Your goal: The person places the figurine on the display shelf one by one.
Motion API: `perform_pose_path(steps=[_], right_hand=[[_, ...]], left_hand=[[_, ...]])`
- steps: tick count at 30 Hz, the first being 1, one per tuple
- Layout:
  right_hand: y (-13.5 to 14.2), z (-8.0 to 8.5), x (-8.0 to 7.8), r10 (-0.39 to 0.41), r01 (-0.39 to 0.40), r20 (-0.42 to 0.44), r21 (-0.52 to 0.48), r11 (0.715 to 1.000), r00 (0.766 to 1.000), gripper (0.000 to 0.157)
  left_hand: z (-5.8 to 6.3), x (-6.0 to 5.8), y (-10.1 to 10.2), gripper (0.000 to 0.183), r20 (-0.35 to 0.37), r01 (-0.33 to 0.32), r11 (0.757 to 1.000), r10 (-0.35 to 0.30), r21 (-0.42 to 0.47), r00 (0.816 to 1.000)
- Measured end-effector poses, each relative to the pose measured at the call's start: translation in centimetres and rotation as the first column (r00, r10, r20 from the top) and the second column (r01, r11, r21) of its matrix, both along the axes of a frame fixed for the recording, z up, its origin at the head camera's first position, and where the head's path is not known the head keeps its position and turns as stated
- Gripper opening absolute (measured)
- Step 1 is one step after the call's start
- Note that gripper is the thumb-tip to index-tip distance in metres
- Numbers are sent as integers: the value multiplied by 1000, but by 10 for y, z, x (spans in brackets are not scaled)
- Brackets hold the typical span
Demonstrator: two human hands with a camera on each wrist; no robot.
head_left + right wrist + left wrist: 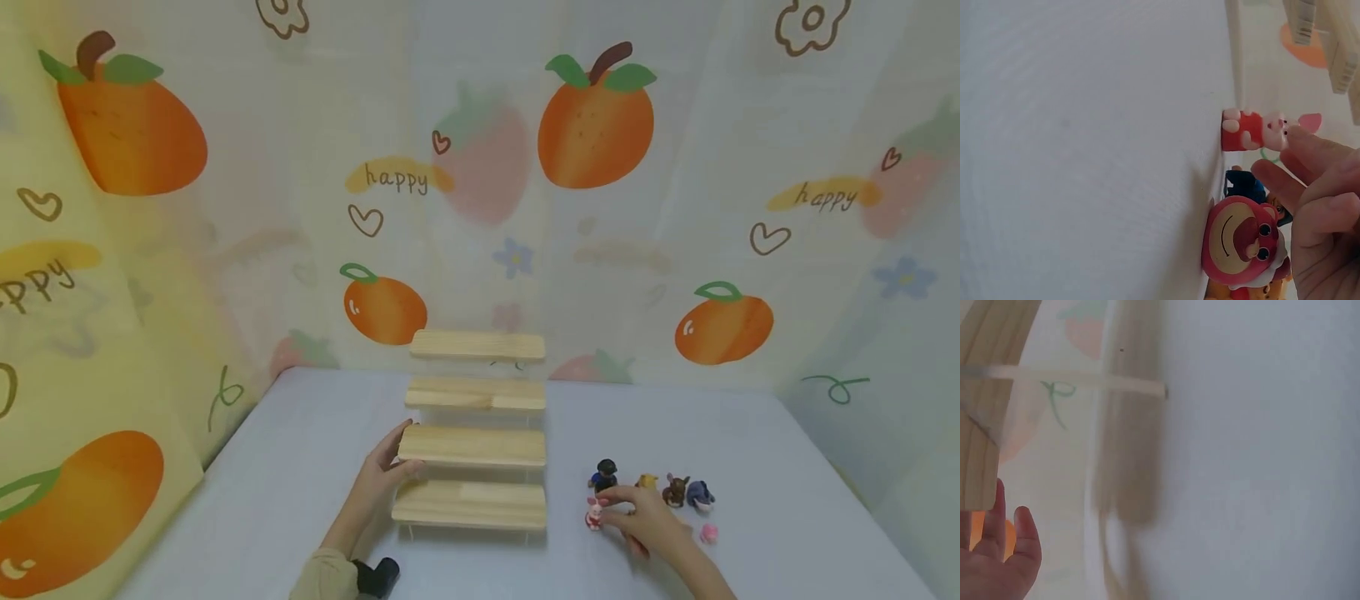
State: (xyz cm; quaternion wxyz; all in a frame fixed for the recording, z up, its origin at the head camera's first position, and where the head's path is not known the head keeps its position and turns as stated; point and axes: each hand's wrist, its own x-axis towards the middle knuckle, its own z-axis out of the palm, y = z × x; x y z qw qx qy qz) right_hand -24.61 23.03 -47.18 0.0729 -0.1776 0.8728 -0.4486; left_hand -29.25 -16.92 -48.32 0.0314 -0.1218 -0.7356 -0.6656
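A stepped display rack of pale wooden boards stands at the table's middle. My left hand holds the left end of its second board from the bottom, thumb at the front corner, fingers at the back. Up close, a fingertip lies at the wooden board's corner. To the right, thumb and finger of my right hand pinch the head of a small piglet figurine. The piglet figurine is upright, its red body low at the tabletop; my fingers cover part of its head.
Behind and right of my right hand are a dark-haired figurine in blue, a yellow figurine, a brown eared one, a grey-blue one and a pink one. A pink bear figurine is near the fingers.
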Motion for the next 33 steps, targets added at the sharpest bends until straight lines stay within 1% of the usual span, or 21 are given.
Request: perform_pose_path(steps=[3, 6, 9, 14, 17, 19, 23, 25, 26, 28, 33], right_hand=[[-2, 0, 0, -18, 18, -13, -5, 1000, 1000, 30], [-4, -1, 2, -42, 42, 5, 1, 999, 999, 32], [-7, -3, 5, -60, 60, 13, 2, 998, 998, 35], [-11, -4, 7, -73, 74, 17, -38, 997, 997, 37], [-10, -3, 6, -72, 73, 16, -57, 996, 997, 33], [-12, -3, 5, -73, 74, 9, -55, 996, 997, 30], [-17, -3, 1, -112, 113, 13, -54, 992, 994, 27], [-20, -3, 0, -130, 132, 30, -60, 989, 991, 27], [-21, -3, 0, -141, 142, 23, -59, 988, 990, 28], [-22, -4, 2, -160, 162, 37, -54, 985, 986, 29], [-18, -5, 9, -202, 205, 52, -59, 977, 978, 33]], left_hand=[[-2, -1, 1, 69, -4, 3, 998, -3, 62, 1000], [-3, 1, 2, 70, 23, 7, 994, -9, 110, 1000], [-4, 3, 2, 71, 47, 7, 991, -14, 137, 999], [-3, 4, 0, 71, 35, -8, 992, 4, 130, 999], [-1, 1, 0, 70, 33, -6, 991, 2, 133, 999], [-1, 2, -3, 70, 32, 0, 991, -5, 133, 999], [1, 2, -7, 72, 34, 2, 991, -6, 131, 999], [2, 2, -9, 72, 32, -8, 990, 4, 138, 999], [2, 2, -9, 71, 34, -12, 990, 7, 142, 999], [1, 3, -9, 71, 36, -5, 988, 0, 153, 999], [0, 3, -6, 72, 20, 55, 987, -58, 153, 998]])
